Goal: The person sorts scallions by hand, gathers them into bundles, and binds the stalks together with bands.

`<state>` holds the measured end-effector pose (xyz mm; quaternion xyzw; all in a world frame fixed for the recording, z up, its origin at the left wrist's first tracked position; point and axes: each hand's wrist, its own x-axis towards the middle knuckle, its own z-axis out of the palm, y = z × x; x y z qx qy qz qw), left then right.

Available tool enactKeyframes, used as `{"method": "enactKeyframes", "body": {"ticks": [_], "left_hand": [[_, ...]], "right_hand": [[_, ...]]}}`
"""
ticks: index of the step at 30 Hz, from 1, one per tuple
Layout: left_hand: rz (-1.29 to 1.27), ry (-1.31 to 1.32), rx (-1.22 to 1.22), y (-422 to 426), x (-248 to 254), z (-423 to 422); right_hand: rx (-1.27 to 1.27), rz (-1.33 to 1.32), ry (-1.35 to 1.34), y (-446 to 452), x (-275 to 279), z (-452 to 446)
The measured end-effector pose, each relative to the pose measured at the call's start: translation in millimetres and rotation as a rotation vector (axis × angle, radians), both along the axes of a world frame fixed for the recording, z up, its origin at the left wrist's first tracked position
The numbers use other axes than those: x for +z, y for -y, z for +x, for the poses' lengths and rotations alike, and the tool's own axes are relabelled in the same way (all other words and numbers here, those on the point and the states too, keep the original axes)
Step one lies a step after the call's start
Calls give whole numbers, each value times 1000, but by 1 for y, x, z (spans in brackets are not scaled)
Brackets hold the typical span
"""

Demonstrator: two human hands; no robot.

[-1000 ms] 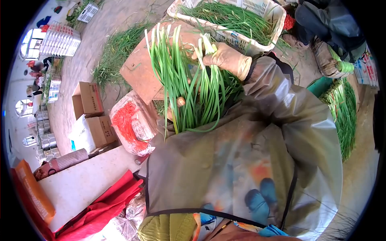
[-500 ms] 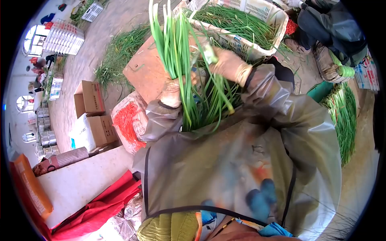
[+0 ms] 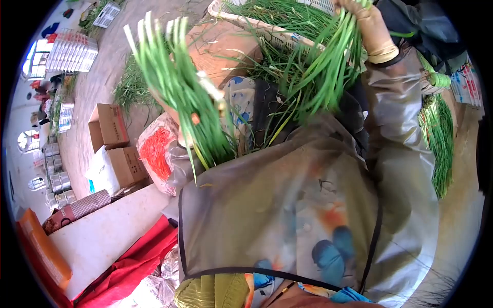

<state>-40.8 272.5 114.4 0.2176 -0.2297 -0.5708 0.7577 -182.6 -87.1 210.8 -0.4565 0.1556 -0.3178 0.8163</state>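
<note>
We hold two bunches apart: right hand [image 3: 374, 30] fingers closed round green stalks [image 3: 335, 69], left hand [image 3: 186, 137] fingers, partly hidden, round pale-ended stalks [image 3: 172, 77]. Moving either calls for snug grips.

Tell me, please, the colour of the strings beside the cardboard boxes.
The strings are bright red-orange; the head view shows them best.

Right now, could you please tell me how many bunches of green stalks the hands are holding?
2: the left bunch, its pale ends up, in the left hand, which it partly hides; the right bunch, drooping, in the right hand.
</note>
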Motion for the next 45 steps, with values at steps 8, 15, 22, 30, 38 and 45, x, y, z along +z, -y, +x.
{"method": "enactKeyframes", "body": {"ticks": [8,15,22,30,38,45], "left_hand": [[101,-52,114,28,-35,-6],[291,-74,6,-11,-96,10],[277,44,252,10,-32,-32],[341,15,417,57,0,-39],[163,-87,262,64,-11,-20],[139,-102,193,61,-25,-8]], "right_hand": [[508,21,-95,-38,-18,10],[514,-173,-387,-100,-36,58],[571,-431,-413,-109,-42,61],[615,-278,-280,-117,-57,55],[588,-341,-391,-132,-69,57],[569,-41,-305,-117,-60,50]]}}
